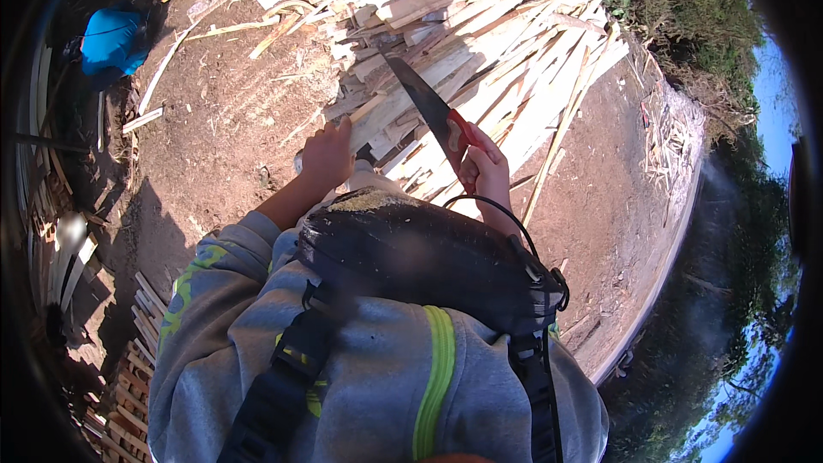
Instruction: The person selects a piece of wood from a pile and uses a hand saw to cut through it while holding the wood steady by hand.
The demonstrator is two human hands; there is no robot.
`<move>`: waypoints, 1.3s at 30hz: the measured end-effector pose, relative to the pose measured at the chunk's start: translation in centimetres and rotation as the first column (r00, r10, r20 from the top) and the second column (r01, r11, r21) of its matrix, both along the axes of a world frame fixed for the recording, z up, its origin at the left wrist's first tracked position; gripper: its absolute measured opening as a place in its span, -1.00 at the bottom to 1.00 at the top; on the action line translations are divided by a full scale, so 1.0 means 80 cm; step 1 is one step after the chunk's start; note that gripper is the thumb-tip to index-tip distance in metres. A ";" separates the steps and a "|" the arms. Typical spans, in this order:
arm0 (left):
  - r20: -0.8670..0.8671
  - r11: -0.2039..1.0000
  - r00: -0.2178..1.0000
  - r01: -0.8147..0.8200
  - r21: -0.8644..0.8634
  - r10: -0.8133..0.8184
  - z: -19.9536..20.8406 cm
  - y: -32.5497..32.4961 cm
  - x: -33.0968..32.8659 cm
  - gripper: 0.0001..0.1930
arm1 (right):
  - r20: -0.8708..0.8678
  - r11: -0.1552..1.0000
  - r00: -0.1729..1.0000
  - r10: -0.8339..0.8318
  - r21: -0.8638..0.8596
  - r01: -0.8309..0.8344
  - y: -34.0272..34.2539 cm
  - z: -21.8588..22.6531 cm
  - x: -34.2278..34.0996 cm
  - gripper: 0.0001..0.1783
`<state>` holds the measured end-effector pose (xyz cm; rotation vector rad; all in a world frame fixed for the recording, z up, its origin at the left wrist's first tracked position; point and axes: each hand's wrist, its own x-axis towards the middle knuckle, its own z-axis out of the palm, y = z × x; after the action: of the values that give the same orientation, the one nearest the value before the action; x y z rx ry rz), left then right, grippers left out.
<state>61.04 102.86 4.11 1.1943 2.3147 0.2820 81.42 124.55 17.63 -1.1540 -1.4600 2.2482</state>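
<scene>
My right hand (487,168) is closed round the red handle of a hand saw (430,107). The saw's dark, tapering blade slants up and to the left over a heap of sawn wood strips (523,60). Left of the blade, my left hand (327,154) is closed at the near end of a narrow wooden strip (369,108) at the edge of the heap. Its inner fingers are hidden from view. The blade tip is near the far end of that strip; whether they touch I cannot tell.
Brown bare earth (231,111) lies around the heap. A bright blue object (111,41) is at the upper left. Stacked wood pieces (129,403) stand at the lower left. Bushes (686,34) border the right side. A black pouch (394,244) hangs at my front.
</scene>
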 end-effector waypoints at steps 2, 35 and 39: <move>-0.009 0.999 1.000 0.019 -0.030 -0.019 0.010 0.005 -0.011 -0.21 | 0.057 0.998 0.998 -0.033 0.063 0.030 -0.021 -0.006 -0.001 -0.32; -0.043 0.957 0.981 -0.196 -0.212 0.192 0.013 0.026 -0.068 -0.31 | 0.035 0.872 0.972 0.231 0.436 -0.223 0.041 -0.127 -0.052 -0.38; -0.008 0.948 0.975 -0.217 -0.234 0.221 0.008 0.031 -0.074 -0.35 | 0.046 0.835 0.953 0.299 0.472 -0.284 0.038 -0.125 -0.042 -0.37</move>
<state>55.10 105.30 4.77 0.8181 2.3896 0.0931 78.09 127.58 7.60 -0.7783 -2.1398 1.8834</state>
